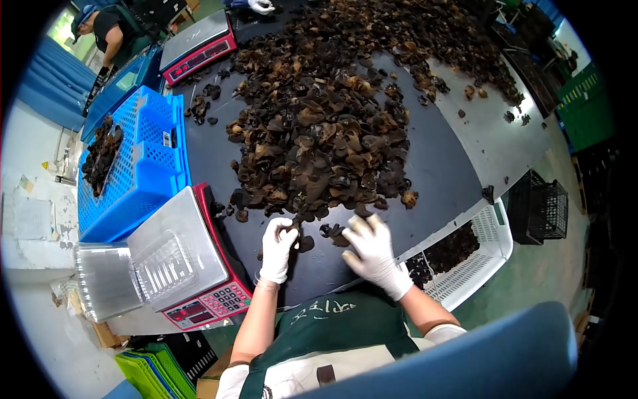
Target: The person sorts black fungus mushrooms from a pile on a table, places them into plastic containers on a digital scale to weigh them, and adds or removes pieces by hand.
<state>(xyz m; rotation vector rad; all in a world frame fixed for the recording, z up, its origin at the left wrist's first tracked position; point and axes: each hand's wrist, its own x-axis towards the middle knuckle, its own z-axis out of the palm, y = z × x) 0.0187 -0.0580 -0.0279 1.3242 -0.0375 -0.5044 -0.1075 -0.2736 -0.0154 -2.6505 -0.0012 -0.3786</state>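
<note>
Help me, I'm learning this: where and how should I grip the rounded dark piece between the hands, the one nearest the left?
Take the dark piece by its near edge with a light pinch, probably best coming from the person's side. It looks low and rounded, with bare tabletop on that side, while the pile lies just beyond its far edge.

The gloved left hand (278,249) and right hand (372,247) are at the dark heap's (319,133) near edge. A red scale (222,298) stands to their left.
</note>
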